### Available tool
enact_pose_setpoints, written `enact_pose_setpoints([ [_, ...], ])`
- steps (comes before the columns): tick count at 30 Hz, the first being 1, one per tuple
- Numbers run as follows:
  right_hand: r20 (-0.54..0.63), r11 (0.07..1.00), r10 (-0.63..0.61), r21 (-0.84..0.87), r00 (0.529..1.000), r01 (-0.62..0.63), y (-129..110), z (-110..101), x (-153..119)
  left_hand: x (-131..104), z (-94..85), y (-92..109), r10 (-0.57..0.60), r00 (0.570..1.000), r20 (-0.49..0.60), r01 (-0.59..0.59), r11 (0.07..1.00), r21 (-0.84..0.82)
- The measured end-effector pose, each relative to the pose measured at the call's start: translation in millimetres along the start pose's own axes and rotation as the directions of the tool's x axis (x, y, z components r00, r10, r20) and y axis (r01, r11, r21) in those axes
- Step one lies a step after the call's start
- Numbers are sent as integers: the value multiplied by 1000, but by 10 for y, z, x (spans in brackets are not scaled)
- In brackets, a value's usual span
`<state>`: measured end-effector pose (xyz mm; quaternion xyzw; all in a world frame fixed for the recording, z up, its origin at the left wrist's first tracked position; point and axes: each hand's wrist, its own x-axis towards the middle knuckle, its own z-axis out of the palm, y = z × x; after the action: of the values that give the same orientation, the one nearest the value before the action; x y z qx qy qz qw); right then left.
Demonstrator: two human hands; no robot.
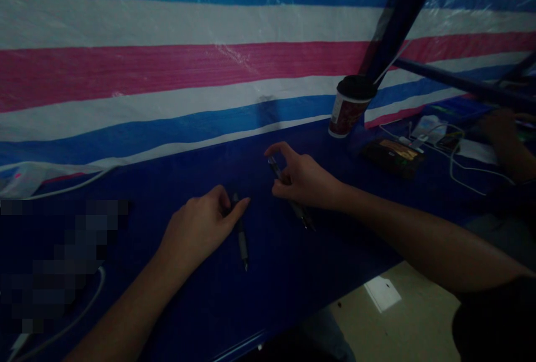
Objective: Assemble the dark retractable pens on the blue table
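A dark pen [243, 244] with a pale grip lies on the blue table, its point towards me. My left hand [199, 219] is over its upper end, the other fingers curled and the thumb stretched across the pen, apart from the index finger. My right hand [307, 180] has another pen [274, 167] between the thumb and the fingers. The clear top of that pen sticks out past the thumb, and its middle is hidden. Below the hand two close points show; I cannot tell whether one is a second pen or a reflection.
A lidded paper cup [349, 108] stands at the back by a blue post [397, 21]. Right of it lie a dark packet [396, 155] and white cables [451, 163], near another person's hand [500, 127]. A striped sheet [188, 66] hangs behind the table [276, 272]. A blurred-out patch is at left.
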<state>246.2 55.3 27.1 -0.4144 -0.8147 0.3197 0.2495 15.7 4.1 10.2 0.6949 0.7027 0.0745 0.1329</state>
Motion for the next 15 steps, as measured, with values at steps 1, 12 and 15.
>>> enact_pose_setpoints([
  [1, -18, 1000, 0, 9, 1000, 0, 1, 0, 1, -6, -15, 15, 3, 999, 39, -6, 998, 59],
  [12, 2, 1000, -20, 12, 1000, 20, 8, -16, 10, 32, 45, -74, 131, 989, 74, -111, 967, -231],
  [15, 23, 1000, -19, -6, 1000, 19, 9, -25, 18, 49, 93, -103, 159, 987, 29, -134, 902, -411],
])
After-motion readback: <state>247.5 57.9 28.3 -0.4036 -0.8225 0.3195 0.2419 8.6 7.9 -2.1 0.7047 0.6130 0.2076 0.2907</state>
